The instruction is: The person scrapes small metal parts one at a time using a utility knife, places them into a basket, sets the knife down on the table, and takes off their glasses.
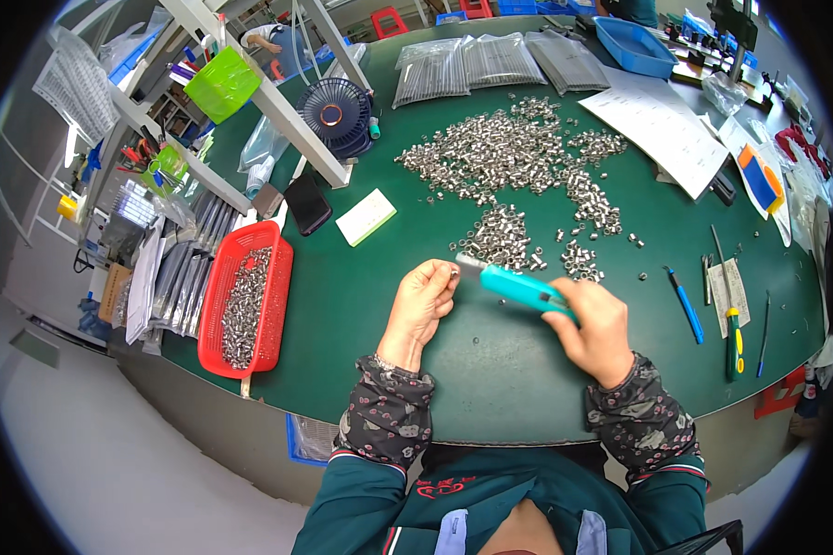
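Note:
In my right hand (597, 333) is a teal utility knife (520, 288), its blade end pointing left toward my other hand. My left hand (421, 303) is closed in a pinch, with a small metal ring (454, 272) at the fingertips. Blade and ring are close together; I cannot tell whether they touch. Just beyond my hands, a small heap of short silvery metal rings (498, 236) lies on the green table (491, 388). A larger pile of the same rings (491, 153) spreads farther back.
A red basket (285, 305) holding many metal parts stands at the left, near a phone (306, 204) and a small box (366, 217). A fan (335, 116) sits by the shelf post. At the right lie a blue pen-like tool (684, 305) and a yellow-green screwdriver (734, 345).

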Motion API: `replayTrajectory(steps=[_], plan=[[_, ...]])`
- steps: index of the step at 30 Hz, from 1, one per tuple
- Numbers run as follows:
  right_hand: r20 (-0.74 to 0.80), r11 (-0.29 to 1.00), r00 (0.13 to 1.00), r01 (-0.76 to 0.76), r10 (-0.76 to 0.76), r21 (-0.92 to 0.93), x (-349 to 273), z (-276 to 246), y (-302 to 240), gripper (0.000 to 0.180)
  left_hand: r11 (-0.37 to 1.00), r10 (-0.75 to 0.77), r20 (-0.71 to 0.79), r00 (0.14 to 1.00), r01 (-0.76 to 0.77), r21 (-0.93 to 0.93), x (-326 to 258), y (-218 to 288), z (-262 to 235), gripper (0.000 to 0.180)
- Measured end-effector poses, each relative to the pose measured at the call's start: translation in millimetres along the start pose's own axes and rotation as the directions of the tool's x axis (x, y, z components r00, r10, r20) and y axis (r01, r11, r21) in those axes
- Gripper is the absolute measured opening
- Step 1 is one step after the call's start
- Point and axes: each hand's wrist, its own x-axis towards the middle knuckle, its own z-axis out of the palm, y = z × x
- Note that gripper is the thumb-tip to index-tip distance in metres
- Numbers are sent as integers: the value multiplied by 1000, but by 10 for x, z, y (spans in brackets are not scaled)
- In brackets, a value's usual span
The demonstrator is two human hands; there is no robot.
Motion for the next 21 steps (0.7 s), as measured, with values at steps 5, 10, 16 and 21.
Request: replayTrajectory(steps=[5, 10, 16, 21], plan=[[44, 991, 994, -99, 95, 93, -28, 36, 77, 26, 998, -11, -16, 1000, 10, -68, 4, 32, -7, 19], [193, 968, 970, -184, 151, 169, -57, 76, 93, 28, 998, -9, -26, 1000, 8, -54, -14, 38, 32, 19], [302, 919, 926, -306, 226, 250, -65, 100, 129, 28, 999, 13, 1, 1000, -13, -32, -6, 17, 57, 15], [363, 858, 872, -435, 328, 271, -68, 75, 92, 27, 989, 129, -25, 991, -126, 77, -15, -10, 102, 13]])
